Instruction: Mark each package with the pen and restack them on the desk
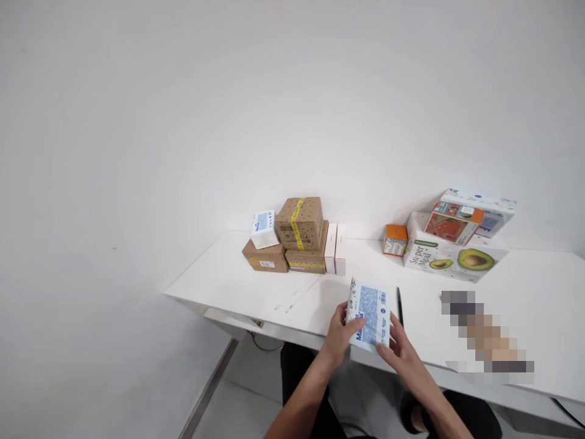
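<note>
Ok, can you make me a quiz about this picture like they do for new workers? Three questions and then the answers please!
1. True or false: the left hand and the right hand both hold the blue-and-white pack.
2. Which fruit is printed on the big white box at the right side of the picture?
A. banana
B. avocado
C. cherry
3. Fill the gap: the tape on the upper brown box is ____ in colour.

Key: 1. True. 2. B, avocado. 3. Yellow.
</note>
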Demonstrator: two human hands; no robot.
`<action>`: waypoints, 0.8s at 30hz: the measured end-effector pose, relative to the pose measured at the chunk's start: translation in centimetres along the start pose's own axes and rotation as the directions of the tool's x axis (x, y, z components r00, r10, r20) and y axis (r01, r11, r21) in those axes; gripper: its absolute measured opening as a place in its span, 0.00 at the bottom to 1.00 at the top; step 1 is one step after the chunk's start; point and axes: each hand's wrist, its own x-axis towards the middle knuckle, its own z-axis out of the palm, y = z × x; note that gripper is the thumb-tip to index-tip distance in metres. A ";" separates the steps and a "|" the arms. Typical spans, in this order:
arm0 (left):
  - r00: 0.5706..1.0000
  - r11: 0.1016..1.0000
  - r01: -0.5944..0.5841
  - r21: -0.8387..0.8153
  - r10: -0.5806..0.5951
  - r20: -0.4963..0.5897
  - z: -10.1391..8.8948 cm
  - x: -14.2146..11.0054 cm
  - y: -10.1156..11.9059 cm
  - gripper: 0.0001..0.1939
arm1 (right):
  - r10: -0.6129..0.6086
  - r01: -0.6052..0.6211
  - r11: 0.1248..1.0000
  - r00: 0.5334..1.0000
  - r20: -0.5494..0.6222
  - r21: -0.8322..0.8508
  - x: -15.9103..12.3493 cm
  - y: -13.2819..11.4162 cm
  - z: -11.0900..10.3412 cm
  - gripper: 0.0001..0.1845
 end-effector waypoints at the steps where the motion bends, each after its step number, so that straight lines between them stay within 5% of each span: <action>1: 1.000 1.000 0.008 -0.013 -0.008 -0.003 -0.1 0.0 0.0 0.31 | 0.026 -0.024 0.997 0.999 -0.023 0.068 0.2 0.4 0.5 0.45; 4: 1.000 0.997 0.030 -0.076 -0.030 0.008 -1.1 0.6 -0.4 0.35 | 0.075 -0.063 0.973 0.996 -0.047 0.221 1.3 0.0 1.3 0.40; 7: 0.990 0.989 -0.077 0.128 0.092 -0.109 -3.0 1.5 -1.1 0.34 | 0.009 0.007 0.972 0.998 -0.066 0.234 3.6 -2.2 2.0 0.34; 11: 0.916 0.746 -0.238 0.622 0.385 -0.112 -5.0 2.3 -2.7 0.22 | -0.108 0.114 0.991 0.991 -0.073 0.075 9.4 -6.3 4.2 0.31; 16: 0.881 0.517 -0.280 0.809 0.474 0.002 -5.5 2.6 -3.8 0.14 | -0.181 0.151 0.939 0.981 -0.070 -0.309 17.9 -8.8 6.9 0.29; 20: 0.874 0.493 -0.302 0.816 0.485 0.030 -5.5 2.7 -3.7 0.13 | -0.160 0.090 0.866 0.982 -0.102 -0.491 21.3 -7.9 6.1 0.30; 24: 0.841 0.346 -0.346 0.872 0.527 0.124 -5.4 2.9 -3.9 0.12 | -0.291 0.099 0.680 0.946 -0.143 -0.726 21.9 -7.7 2.6 0.30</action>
